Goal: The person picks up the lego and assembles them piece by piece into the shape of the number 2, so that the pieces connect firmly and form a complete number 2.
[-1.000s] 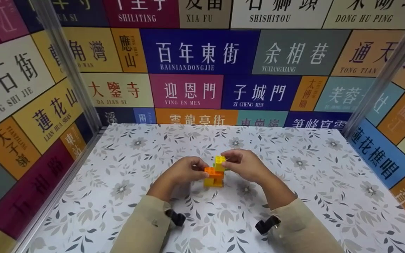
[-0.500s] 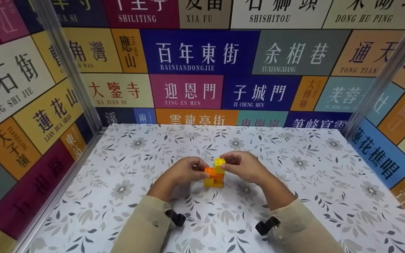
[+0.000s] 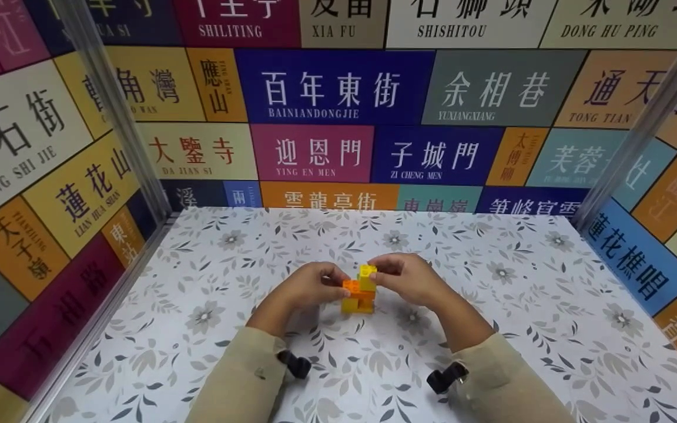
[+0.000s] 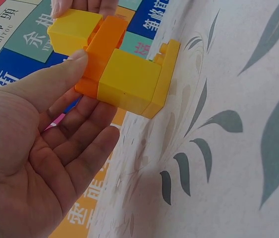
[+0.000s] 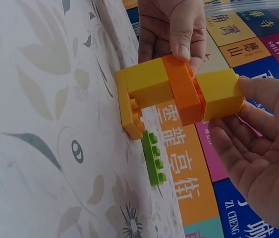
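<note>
Nearest, at the bottom of the head view: two beige fabric sleeves (image 3: 235, 376), matte and lightly creased, each with a hard black fitting (image 3: 295, 364) at the cuff.

Left hand (image 3: 312, 288): thumb and fingers parted by the thickness of one block, pinching the orange block (image 5: 183, 91); spare fingers loosely bent. Right hand (image 3: 412, 279): similar gap, thumb and fingertips pinching the upper yellow block (image 5: 221, 94), a smooth, squarish piece.

Block stack stood upright on the table (image 3: 491, 247), about midway between its left and right edges and well in from the far edge. Material looked to be smooth moulded plastic. Base was a thin yellow plate (image 5: 126, 111), round studs bare at its right end. On its left end sat the lower yellow block (image 5: 149, 82), flat-faced. The oblong orange piece lay across that, overhanging to the right, with the upper yellow one above the overhang. Orange studs showed at that joint; could not tell whether it was fully seated.

Green block (image 5: 152, 161), long and narrow with a row of studs, lay beyond the stack; contact could not be judged.

Table surface carried a grey leaf-and-flower print. Clear, glossy posts (image 3: 118, 111) rose near its far corners. Behind the far edge, wall panels (image 3: 332, 88): flat coloured rectangles with printed characters.
</note>
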`<state>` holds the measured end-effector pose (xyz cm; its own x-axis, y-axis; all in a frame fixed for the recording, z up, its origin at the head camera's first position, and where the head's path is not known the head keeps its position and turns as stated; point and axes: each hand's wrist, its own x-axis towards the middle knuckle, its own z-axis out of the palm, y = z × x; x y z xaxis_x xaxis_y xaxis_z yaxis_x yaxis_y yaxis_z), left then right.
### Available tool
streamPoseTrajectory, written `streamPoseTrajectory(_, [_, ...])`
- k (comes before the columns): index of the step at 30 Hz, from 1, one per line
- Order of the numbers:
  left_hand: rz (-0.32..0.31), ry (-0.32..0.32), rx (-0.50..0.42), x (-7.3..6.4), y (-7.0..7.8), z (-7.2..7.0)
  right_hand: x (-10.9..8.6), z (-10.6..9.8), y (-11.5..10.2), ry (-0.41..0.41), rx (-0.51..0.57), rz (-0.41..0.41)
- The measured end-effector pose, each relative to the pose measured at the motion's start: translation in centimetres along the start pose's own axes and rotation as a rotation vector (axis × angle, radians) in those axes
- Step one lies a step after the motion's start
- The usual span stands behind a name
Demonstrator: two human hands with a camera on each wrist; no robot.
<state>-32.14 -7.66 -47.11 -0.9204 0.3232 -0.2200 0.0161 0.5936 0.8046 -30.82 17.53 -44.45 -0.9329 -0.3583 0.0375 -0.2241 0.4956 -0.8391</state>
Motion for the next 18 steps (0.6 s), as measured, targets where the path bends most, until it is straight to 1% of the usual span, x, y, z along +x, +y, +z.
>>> streamPoseTrajectory(6, [-0.022,-0.008,0.004,-0.15,0.2,-0.12,0.05,-0.02,0.04,-0.001,-0.005,-0.006])
streamPoseTrajectory(14, [-0.029,-0.015,-0.007,-0.2,0.23,-0.17,-0.09,0.01,-0.22,0.008,-0.023,0.034])
streamPoseTrajectory(18, [-0.04,-0.018,-0.011,-0.14,0.23,-0.2,-0.06,0.02,-0.16,0.006,-0.021,0.033])
